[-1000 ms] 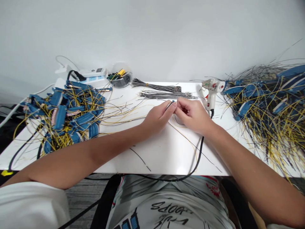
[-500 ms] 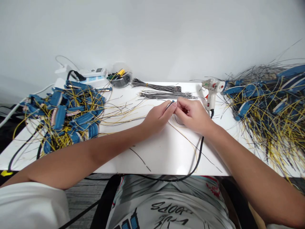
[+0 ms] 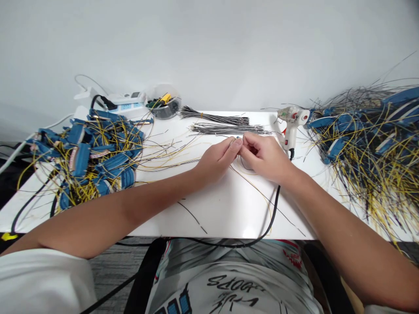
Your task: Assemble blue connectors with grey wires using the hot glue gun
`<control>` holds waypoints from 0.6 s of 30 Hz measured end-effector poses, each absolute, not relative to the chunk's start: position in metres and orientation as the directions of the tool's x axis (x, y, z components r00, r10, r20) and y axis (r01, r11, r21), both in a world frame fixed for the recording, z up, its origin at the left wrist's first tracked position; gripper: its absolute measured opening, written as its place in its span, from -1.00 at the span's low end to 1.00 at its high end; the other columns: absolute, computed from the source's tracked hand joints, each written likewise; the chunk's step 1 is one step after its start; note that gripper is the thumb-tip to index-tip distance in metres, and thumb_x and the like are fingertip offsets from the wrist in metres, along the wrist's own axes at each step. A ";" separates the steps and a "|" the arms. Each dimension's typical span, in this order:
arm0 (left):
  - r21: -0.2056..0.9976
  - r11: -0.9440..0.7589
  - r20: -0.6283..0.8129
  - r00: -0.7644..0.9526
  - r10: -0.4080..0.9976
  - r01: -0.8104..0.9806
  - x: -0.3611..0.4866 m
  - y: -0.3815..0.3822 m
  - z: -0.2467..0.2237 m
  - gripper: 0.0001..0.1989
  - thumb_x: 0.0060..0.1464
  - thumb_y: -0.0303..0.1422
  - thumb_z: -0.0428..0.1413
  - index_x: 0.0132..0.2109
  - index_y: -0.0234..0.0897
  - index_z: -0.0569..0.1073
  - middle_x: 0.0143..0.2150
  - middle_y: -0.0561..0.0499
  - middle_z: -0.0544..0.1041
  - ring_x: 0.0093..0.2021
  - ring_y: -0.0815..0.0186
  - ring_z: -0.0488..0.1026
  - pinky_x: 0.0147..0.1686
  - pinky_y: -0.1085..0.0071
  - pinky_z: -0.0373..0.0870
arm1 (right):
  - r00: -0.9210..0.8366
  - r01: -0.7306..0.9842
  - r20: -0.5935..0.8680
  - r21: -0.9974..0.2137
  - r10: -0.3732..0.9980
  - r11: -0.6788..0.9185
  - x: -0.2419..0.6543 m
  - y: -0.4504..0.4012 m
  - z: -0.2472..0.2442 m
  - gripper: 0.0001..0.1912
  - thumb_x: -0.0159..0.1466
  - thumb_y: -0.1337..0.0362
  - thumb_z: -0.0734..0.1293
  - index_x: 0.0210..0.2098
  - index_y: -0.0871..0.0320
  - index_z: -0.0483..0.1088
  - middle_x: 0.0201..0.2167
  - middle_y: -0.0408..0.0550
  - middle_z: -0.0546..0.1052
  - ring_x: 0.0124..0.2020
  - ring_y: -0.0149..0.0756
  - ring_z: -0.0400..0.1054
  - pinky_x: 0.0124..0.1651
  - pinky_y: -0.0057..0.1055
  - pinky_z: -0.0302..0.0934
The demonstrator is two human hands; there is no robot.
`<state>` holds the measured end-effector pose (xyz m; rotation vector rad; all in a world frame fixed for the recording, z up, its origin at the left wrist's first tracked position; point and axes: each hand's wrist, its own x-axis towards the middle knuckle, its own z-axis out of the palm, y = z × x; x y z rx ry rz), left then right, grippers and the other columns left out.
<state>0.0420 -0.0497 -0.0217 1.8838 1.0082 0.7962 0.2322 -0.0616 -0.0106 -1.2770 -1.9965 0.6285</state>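
My left hand [image 3: 218, 160] and my right hand [image 3: 263, 157] meet at their fingertips above the middle of the white table [image 3: 216, 213]. Between the thumb and fingers of my left hand a small bit of blue part [image 3: 238, 138] shows; the rest is hidden. My right fingers are curled against it, and what they pinch cannot be made out. Thin yellow and black wires [image 3: 252, 185] trail from below the hands toward the table's front edge. Just behind the hands lie two bundles of thin dark wires [image 3: 225, 129].
Blue parts with yellow and black wires are heaped at the left [image 3: 81, 159] and right [image 3: 363, 131]. A glue gun [image 3: 292, 126] stands behind my right hand, its black cable [image 3: 276, 205] looping forward. A round tub [image 3: 166, 109] and power strip [image 3: 126, 104] sit at the back left.
The blue part and dark wire at my left fingertips are more covered by the fingers now. Both hands have otherwise hardly moved.
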 end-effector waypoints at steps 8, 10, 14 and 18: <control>0.882 -0.334 0.139 0.494 0.858 0.333 0.041 -0.049 -0.022 -0.48 0.52 0.03 -0.18 -0.34 -0.21 0.26 -0.37 0.04 0.34 -0.32 0.29 0.30 -0.24 0.32 0.23 | -0.296 0.609 0.292 -0.676 0.910 0.415 0.232 -0.062 -0.010 -0.69 0.38 0.23 0.32 -0.44 0.06 0.13 -0.56 -0.20 0.31 -0.50 -0.35 0.15 -0.38 -0.34 -0.04; 0.881 -0.335 0.139 0.495 0.858 0.333 0.041 -0.049 -0.022 -0.48 0.52 0.03 -0.18 -0.33 -0.21 0.26 -0.37 0.04 0.35 -0.32 0.29 0.31 -0.24 0.31 0.23 | -0.296 0.605 0.290 -0.681 0.910 0.413 0.232 -0.063 -0.009 -0.69 0.39 0.23 0.32 -0.43 0.06 0.14 -0.56 -0.21 0.30 -0.49 -0.35 0.15 -0.38 -0.35 -0.03; 0.884 -0.335 0.143 0.492 0.858 0.327 0.042 -0.049 -0.022 -0.49 0.52 0.03 -0.18 -0.32 -0.21 0.25 -0.37 0.04 0.33 -0.32 0.30 0.29 -0.25 0.31 0.22 | -0.295 0.602 0.296 -0.681 0.908 0.418 0.231 -0.063 -0.009 -0.69 0.39 0.23 0.31 -0.43 0.06 0.13 -0.56 -0.21 0.30 -0.49 -0.35 0.13 -0.39 -0.35 -0.02; 0.881 -0.332 0.138 0.488 0.862 0.338 0.042 -0.049 -0.022 -0.48 0.51 0.04 -0.18 -0.33 -0.21 0.24 -0.37 0.04 0.33 -0.33 0.29 0.29 -0.26 0.31 0.21 | -0.300 0.595 0.296 -0.685 0.907 0.420 0.232 -0.062 -0.010 -0.69 0.39 0.23 0.31 -0.44 0.06 0.13 -0.56 -0.20 0.30 -0.49 -0.35 0.14 -0.40 -0.35 -0.01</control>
